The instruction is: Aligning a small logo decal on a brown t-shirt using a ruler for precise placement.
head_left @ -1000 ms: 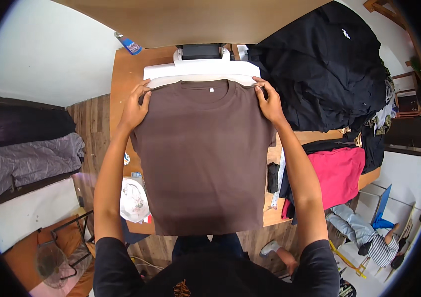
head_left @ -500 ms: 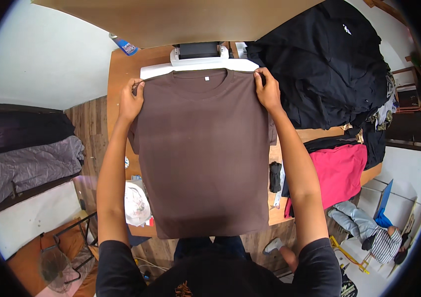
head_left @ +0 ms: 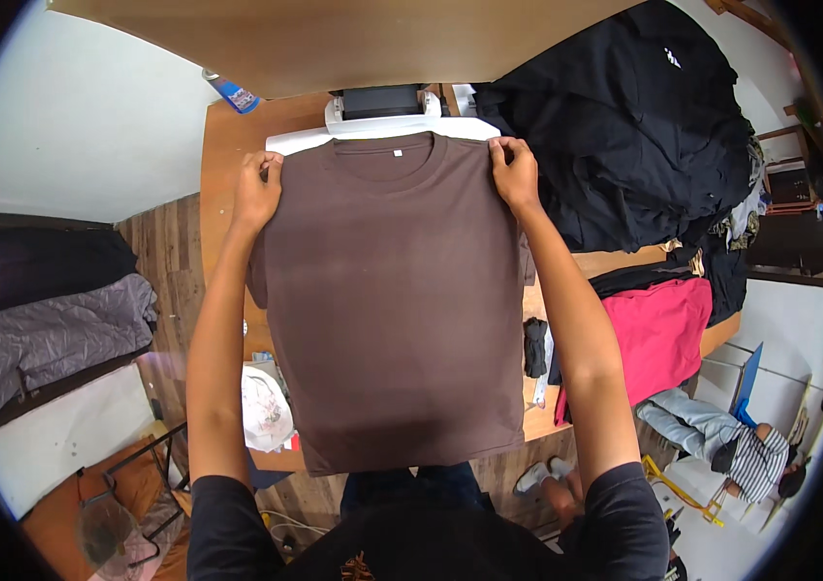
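A plain brown T-shirt [head_left: 392, 290] is spread between my arms, its collar toward the far side and its hem hanging over the table's near edge. My left hand [head_left: 259, 189] pinches the shirt's left shoulder between thumb and fingers. At the opposite shoulder, my right hand [head_left: 514, 174] grips the cloth the same way. A small white label shows inside the neckline. Just beyond the collar, a white board or sheet [head_left: 290, 142] lies partly under the shirt, in front of a white and dark machine [head_left: 382, 104].
A large heap of black clothing [head_left: 624, 126] fills the table's right side, with a red garment [head_left: 658, 334] nearer. At the far left stands a blue spray can [head_left: 232, 94]. A white cap-like item [head_left: 264, 407] sits by my left forearm. Another person [head_left: 712, 445] is at lower right.
The view has shifted slightly, and the shirt's hem sits a little lower at the left. Both hands keep their hold on the shoulders. More of a bystander's feet shows at lower right.
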### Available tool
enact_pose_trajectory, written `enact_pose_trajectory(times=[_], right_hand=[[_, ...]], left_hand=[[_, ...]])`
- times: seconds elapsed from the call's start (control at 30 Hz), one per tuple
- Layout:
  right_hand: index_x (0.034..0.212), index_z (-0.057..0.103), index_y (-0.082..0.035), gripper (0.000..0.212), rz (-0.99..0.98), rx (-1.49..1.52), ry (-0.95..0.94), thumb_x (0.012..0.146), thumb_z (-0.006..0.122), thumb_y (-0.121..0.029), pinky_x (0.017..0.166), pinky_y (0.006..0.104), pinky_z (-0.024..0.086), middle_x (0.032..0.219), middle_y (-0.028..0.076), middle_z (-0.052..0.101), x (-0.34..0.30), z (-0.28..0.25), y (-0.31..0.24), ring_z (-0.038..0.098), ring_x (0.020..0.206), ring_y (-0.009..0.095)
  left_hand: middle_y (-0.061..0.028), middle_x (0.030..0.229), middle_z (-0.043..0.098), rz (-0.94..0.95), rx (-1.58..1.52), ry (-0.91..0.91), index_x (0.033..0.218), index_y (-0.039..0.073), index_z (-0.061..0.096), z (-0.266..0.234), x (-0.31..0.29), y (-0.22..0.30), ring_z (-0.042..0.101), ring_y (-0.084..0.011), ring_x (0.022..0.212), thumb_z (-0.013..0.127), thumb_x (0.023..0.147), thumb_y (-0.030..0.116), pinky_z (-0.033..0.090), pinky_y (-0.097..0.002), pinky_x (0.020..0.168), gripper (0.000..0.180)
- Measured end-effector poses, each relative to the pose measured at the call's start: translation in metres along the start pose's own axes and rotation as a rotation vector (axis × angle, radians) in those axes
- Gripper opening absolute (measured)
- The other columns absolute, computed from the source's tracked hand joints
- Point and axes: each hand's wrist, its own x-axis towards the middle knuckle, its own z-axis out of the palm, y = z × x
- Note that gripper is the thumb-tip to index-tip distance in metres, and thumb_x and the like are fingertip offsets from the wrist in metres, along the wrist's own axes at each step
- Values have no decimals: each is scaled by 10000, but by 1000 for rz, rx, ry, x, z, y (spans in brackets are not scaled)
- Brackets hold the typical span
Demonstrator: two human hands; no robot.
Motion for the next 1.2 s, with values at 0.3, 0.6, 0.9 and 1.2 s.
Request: enact_pose_trajectory(times=[0.3, 0.6, 0.9, 1.2], right_hand=[[1058, 748, 8, 279, -183, 122, -9, 1017, 671, -257, 874, 363, 525, 1053, 158, 728, 14, 5, -3, 694, 950, 310], [1044, 803, -128, 268, 46, -240, -314, 990, 674, -356, 995, 440, 432, 1083, 66, 756, 10, 26, -48, 617, 1123, 325], [1381, 626, -67, 363, -392, -151, 19, 1026, 554, -93, 1158, 446, 386, 1422, 157, 610, -59, -5, -21, 525, 1372, 367], [1345, 651, -49, 357, -457, -263, 122, 1047, 545, -215, 1202, 507, 311, 1461, 146, 593, -62, -10, -38, 474, 1424, 389]], left_hand=[[-153, 1009, 659, -4, 69, 17, 1032, 66, 707, 8, 3, 3, 634, -308, 975, 647, 1029, 332, 467, -431, 899, 273], [-125, 1060, 649, -146, 168, -25, 1022, 126, 702, 17, 7, 30, 610, -318, 1066, 676, 997, 408, 414, -475, 960, 284], [-172, 1525, 525, 321, 330, 12, 1485, 114, 553, 13, -53, 45, 472, -380, 1423, 586, 1049, 302, 326, -466, 1189, 476], [-219, 1653, 377, 97, 182, -108, 1600, 3, 372, 16, -57, 12, 358, -393, 1532, 503, 1096, 322, 296, -440, 1247, 610]])
